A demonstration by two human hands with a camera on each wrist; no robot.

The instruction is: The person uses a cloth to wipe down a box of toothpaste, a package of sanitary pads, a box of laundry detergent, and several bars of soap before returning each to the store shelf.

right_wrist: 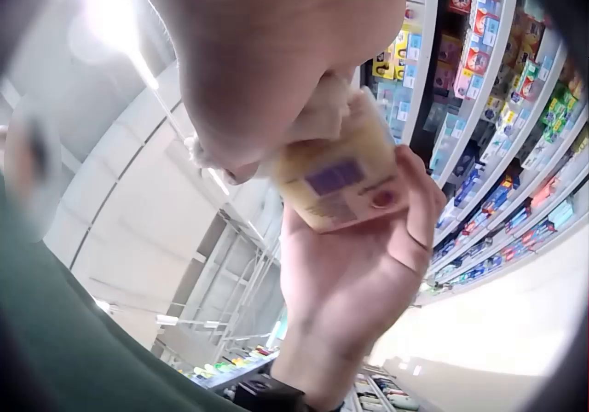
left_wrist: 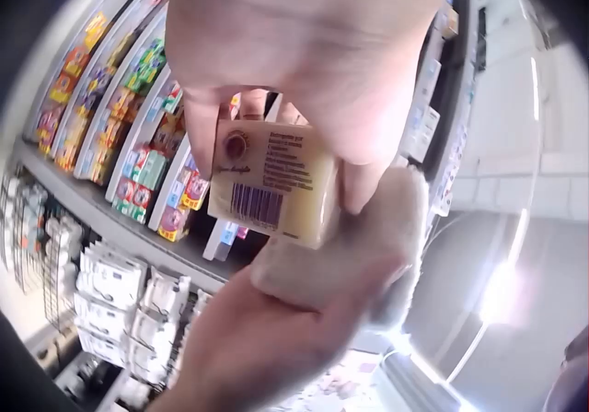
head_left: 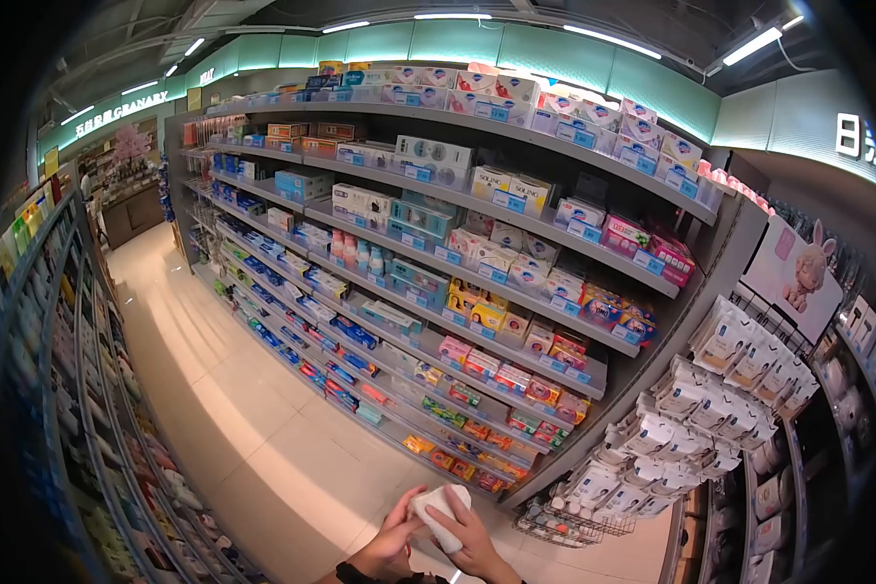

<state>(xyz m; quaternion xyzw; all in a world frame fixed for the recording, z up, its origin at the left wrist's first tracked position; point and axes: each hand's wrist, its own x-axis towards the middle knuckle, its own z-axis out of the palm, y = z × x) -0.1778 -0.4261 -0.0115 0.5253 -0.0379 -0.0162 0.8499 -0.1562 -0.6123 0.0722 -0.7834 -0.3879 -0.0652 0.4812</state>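
Note:
A pale yellow bar of soap [left_wrist: 253, 163] in a printed wrapper, with a purple barcode, sits in the grip of my left hand [head_left: 395, 535], thumb and fingers at its sides. My right hand [head_left: 475, 547] holds a folded white cloth [left_wrist: 400, 237], its fingers spread over the top in the head view. Cloth and bar meet, the cloth lying against one side of the soap [right_wrist: 345, 180] in the right wrist view. From the head, the cloth [head_left: 436, 506] hides the bar.
Ahead stands a long grey shelf unit [head_left: 594, 375] stacked with boxed soaps and toothpaste. White packs [head_left: 657, 443] hang on a rack at its right end, above a wire basket [head_left: 560, 526]. Another stocked shelf [head_left: 68, 370] lines the left side of the tiled aisle [head_left: 224, 389].

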